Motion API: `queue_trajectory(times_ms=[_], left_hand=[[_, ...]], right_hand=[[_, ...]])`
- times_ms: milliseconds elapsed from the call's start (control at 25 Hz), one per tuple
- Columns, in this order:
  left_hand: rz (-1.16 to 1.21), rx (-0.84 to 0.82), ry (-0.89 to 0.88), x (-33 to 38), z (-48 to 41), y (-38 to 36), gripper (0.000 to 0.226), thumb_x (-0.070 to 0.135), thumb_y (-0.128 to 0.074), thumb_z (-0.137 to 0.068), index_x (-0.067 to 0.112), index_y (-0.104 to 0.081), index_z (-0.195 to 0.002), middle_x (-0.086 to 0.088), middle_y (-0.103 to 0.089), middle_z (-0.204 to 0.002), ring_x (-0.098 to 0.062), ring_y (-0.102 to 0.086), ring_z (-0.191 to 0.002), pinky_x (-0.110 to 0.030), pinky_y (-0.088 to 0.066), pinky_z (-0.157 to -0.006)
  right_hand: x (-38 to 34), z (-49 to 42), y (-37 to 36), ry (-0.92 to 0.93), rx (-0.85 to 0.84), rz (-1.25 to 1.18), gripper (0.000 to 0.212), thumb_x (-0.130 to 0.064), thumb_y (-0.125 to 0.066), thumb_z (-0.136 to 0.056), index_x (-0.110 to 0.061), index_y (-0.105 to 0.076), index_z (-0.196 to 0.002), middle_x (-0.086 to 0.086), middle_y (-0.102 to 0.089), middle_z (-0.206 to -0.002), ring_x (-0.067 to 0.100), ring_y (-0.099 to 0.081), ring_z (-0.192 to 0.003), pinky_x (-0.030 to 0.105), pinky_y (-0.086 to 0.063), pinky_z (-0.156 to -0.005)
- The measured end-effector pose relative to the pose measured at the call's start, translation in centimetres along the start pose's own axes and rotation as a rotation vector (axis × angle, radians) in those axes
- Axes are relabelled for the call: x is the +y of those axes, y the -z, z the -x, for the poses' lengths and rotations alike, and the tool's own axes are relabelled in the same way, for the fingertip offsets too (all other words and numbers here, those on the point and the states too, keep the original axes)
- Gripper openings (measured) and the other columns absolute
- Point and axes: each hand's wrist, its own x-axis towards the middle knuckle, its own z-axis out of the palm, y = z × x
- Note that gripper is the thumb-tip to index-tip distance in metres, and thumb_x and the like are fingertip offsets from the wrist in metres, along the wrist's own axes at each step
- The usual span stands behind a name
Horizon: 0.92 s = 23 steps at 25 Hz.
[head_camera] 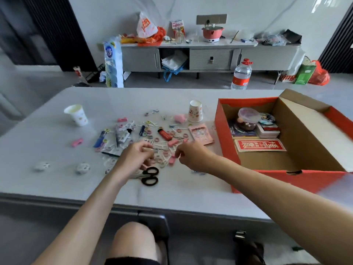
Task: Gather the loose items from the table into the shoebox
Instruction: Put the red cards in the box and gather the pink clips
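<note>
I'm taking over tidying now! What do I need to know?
Left hand and right hand: fingers curled over the small hair rings; too blurred to tell what they pinch.
Shoebox: open, at right, already holds a jar and a red envelope.
Left on the table: scissors, lighter, paper cups, floss picks, pink clips, the rings.
</note>
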Motion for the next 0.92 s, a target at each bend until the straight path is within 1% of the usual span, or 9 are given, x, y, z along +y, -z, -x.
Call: queue_trajectory(times_ms=[120,280,360,440,560,640,760,840,920], left_hand=[[-0.155,0.166,0.049,-5.0,-0.4,4.4,0.011,0.022,-0.066,-0.091,0.029,-0.068,-0.099,0.006,-0.071,-0.086,-0.012,-0.068,-0.073,-0.028,-0.053,-0.062],[-0.252,0.379,0.073,-9.8,-4.0,7.8,0.014,0.020,-0.063,-0.089,0.030,-0.068,-0.097,0.008,-0.068,-0.097,-0.006,-0.063,-0.081,-0.023,-0.046,-0.066],[-0.336,0.540,0.069,-11.3,-6.4,9.6,0.013,0.018,-0.064,-0.089,0.019,-0.069,-0.101,-0.002,-0.069,-0.105,-0.017,-0.065,-0.090,-0.028,-0.047,-0.074],[-0.476,0.689,0.097,-12.5,-9.2,12.3,0.026,0.015,-0.064,-0.088,0.010,-0.066,-0.114,-0.015,-0.063,-0.120,-0.033,-0.058,-0.110,-0.038,-0.047,-0.090],[-0.662,0.638,0.281,-14.3,-12.5,16.8,0.042,0.013,-0.053,-0.093,0.010,-0.052,-0.135,-0.019,-0.050,-0.136,-0.038,-0.044,-0.126,-0.043,-0.042,-0.101],[-0.750,0.513,0.406,-15.3,-13.8,18.3,0.039,0.014,-0.045,-0.096,0.013,-0.051,-0.135,-0.019,-0.048,-0.136,-0.038,-0.042,-0.127,-0.044,-0.041,-0.099],[-0.785,0.522,0.353,-16.0,-14.7,18.4,0.024,0.010,-0.042,-0.097,0.014,-0.061,-0.111,-0.017,-0.054,-0.126,-0.037,-0.046,-0.121,-0.043,-0.044,-0.094],[-0.738,0.534,0.298,-15.6,-14.7,18.4,0.020,0.009,-0.046,-0.096,0.014,-0.065,-0.103,-0.014,-0.060,-0.122,-0.034,-0.053,-0.117,-0.040,-0.047,-0.093],[-0.700,0.565,0.287,-14.8,-14.1,18.1,0.018,0.017,-0.050,-0.098,0.011,-0.065,-0.106,-0.013,-0.065,-0.119,-0.034,-0.058,-0.113,-0.038,-0.047,-0.088]], right_hand=[[-0.6,-3.6,-2.7,0.017,-0.010,0.095,0.032,-0.007,-0.052,-0.090,-0.015,-0.061,-0.120,0.007,-0.058,-0.122,0.026,-0.059,-0.104,0.037,-0.052,-0.081],[0.5,-9.4,-5.2,-0.022,0.079,0.221,0.031,-0.023,-0.049,-0.097,-0.014,-0.055,-0.125,0.009,-0.053,-0.127,0.029,-0.050,-0.120,0.040,-0.048,-0.089],[0.9,-11.1,-6.2,-0.028,0.099,0.292,0.030,-0.024,-0.049,-0.097,-0.013,-0.054,-0.124,0.010,-0.056,-0.126,0.029,-0.049,-0.121,0.042,-0.048,-0.092],[1.0,-11.8,-6.6,-0.009,0.161,0.351,0.027,-0.026,-0.050,-0.096,-0.013,-0.054,-0.119,0.009,-0.060,-0.119,0.027,-0.054,-0.113,0.039,-0.048,-0.089],[0.8,-11.6,-6.7,-0.069,0.263,0.149,0.011,-0.026,-0.045,-0.099,-0.016,-0.049,-0.102,0.005,-0.063,-0.093,0.021,-0.060,-0.080,0.037,-0.051,-0.067],[0.5,-10.7,-6.8,-0.121,0.154,0.023,0.009,-0.025,-0.044,-0.100,-0.018,-0.045,-0.104,0.000,-0.058,-0.078,0.014,-0.055,-0.063,0.036,-0.049,-0.056],[0.3,-8.9,-7.2,-0.064,-0.072,0.029,0.017,-0.030,-0.051,-0.097,-0.024,-0.055,-0.113,-0.003,-0.062,-0.085,0.009,-0.055,-0.069,0.031,-0.048,-0.062],[0.2,-8.2,-7.0,-0.021,-0.021,-0.016,0.017,-0.030,-0.059,-0.095,-0.020,-0.063,-0.108,-0.002,-0.064,-0.094,0.012,-0.058,-0.077,0.031,-0.050,-0.069],[0.4,-7.3,-6.7,0.016,0.136,-0.102,0.016,-0.024,-0.068,-0.089,-0.015,-0.063,-0.101,-0.007,-0.057,-0.085,0.012,-0.055,-0.072,0.028,-0.045,-0.063]])
